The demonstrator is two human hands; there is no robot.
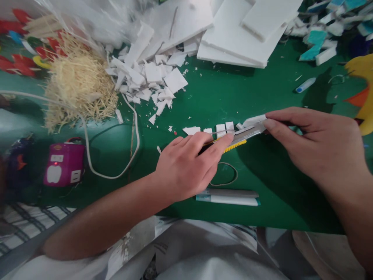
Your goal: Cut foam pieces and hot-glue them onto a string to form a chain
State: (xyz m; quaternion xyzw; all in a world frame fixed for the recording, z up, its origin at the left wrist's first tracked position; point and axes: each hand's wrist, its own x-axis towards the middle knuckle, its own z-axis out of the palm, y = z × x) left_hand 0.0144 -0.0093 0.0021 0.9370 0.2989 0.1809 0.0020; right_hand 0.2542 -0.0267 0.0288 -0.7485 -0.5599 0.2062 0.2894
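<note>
My left hand [189, 167] is closed around a yellow and black utility knife [235, 146], forefinger stretched along it. Its metal blade [249, 133] points right, up to the fingertips of my right hand [317, 144]. Thumb and forefinger of that hand pinch the end of a white foam strip [253, 121], which lies along the blade's far side. Whether the thumb also touches the blade tip, I cannot tell. Small cut foam pieces [220, 130] lie in a row just beyond the knife. A rubber band [229, 182] rests on the table below my left hand.
On the green table [291, 202], a grey-and-white strip-shaped tool [229, 197] lies near the front edge. Foam scraps [153, 77] and foam sheets [239, 35] are piled behind. Leftward are shredded straw [81, 81], a white cable [109, 177] and a magenta box [64, 163].
</note>
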